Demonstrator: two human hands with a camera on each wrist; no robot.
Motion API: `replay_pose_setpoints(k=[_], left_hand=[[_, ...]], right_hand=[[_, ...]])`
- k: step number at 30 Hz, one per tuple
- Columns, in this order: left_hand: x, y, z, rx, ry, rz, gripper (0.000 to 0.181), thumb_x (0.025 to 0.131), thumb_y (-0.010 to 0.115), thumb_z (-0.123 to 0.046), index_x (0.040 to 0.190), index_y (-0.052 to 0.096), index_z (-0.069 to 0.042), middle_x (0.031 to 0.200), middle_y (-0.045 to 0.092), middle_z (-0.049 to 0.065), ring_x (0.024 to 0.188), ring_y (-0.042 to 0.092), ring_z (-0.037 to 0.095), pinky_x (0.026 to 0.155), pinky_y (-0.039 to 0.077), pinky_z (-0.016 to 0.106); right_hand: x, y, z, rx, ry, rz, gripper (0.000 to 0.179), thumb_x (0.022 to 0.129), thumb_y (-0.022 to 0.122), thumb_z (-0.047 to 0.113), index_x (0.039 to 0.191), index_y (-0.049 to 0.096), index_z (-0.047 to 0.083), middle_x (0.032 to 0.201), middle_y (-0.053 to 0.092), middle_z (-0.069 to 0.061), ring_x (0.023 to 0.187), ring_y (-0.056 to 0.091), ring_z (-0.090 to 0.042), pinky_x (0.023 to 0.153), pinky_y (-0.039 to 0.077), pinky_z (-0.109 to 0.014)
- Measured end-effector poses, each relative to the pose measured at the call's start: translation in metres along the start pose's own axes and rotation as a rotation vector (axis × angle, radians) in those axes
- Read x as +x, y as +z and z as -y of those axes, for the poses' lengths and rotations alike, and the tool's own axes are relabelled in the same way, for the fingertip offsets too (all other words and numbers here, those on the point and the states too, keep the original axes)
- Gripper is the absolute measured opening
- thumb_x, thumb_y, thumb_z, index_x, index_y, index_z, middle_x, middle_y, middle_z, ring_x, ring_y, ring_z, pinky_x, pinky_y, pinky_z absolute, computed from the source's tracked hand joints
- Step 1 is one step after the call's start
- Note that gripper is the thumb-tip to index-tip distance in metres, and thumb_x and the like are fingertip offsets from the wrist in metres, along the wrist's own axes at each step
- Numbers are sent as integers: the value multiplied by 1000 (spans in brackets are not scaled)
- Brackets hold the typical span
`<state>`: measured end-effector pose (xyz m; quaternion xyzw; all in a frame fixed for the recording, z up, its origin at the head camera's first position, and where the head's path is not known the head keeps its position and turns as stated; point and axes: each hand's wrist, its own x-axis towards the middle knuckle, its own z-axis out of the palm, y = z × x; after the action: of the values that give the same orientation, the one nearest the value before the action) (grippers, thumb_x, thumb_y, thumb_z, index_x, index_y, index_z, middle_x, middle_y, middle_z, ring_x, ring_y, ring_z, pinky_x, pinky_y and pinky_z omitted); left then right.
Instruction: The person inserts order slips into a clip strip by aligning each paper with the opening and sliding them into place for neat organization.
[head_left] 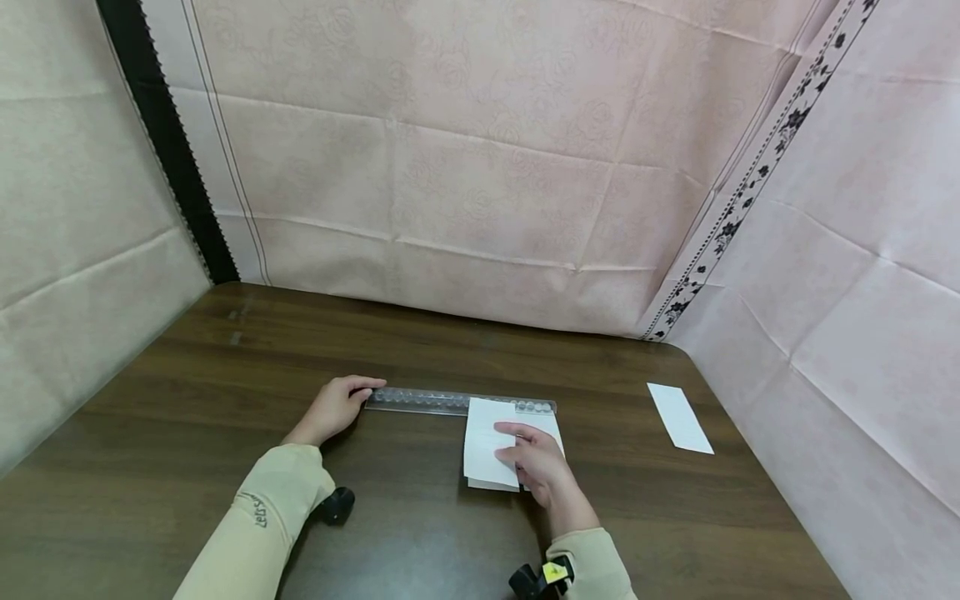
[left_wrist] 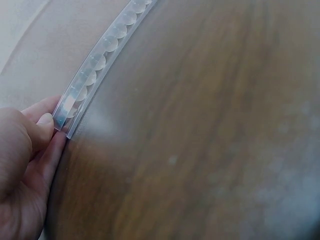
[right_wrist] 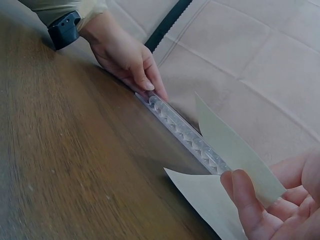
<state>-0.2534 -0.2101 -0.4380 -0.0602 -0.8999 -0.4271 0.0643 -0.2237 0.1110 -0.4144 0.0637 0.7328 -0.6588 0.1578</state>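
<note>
A long, narrow clear plastic strip (head_left: pixel 427 402) with a row of round clear bumps runs left to right. My left hand (head_left: pixel 339 407) pinches its left end between thumb and fingers, also seen in the left wrist view, where the hand (left_wrist: pixel 25 150) grips the strip's end (left_wrist: pixel 65 122). My right hand (head_left: pixel 542 465) holds a folded white paper card (head_left: pixel 486 437) at the strip's other end. In the right wrist view the card's two leaves (right_wrist: pixel 235 145) spread apart, with the strip (right_wrist: pixel 185 132) reaching in between them. The right thumb and fingers (right_wrist: pixel 247 200) pinch the card there.
A separate white paper slip (head_left: pixel 680 418) lies on the brown wooden table (head_left: pixel 420 533) toward the right. Pale patterned cloth (head_left: pixel 450 167) hangs behind and along both sides. Each wrist carries a black camera (head_left: pixel 337 506).
</note>
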Motion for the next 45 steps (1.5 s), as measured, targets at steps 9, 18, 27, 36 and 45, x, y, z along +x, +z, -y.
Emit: replay_pose_setpoints(k=[9,18,27,36,45], left_hand=[[0,0,0,1,-2,0,28,96,48,-3,119,65,-6,122,58,17,118,48,35,95,39,51],[0,1,-1,10,16,-17,27,95,49,-2,116,66,-6,120,60,17,116,50,35,94,40,51],[2,1,0,-7,9,-1,28,96,48,-3,118,65,-5,122,58,17,118,48,36,95,39,52],[1,1,1,-12,-3,5,28,96,48,-4,119,65,-6,123,58,16,118,48,34,95,39,51],[1,1,0,-9,-5,4,28,96,48,-3,119,65,-6,123,58,17,118,48,34,95,39,51]], right_hand=[[1,9,0,21,-18,0,39,78,65,-8,116,64,2,53,30,5,41,27,-9,41,26,-19],[1,13,1,28,-22,12,41,78,66,-7,119,62,1,53,31,6,41,28,-9,42,26,-19],[2,17,2,44,-3,5,39,78,65,-7,116,64,3,54,30,5,42,30,-9,42,29,-18],[4,20,3,54,2,12,39,78,65,-7,116,64,3,54,29,5,42,30,-9,42,28,-19],[5,25,6,33,14,16,37,80,66,-5,116,64,5,55,31,5,42,30,-9,42,28,-18]])
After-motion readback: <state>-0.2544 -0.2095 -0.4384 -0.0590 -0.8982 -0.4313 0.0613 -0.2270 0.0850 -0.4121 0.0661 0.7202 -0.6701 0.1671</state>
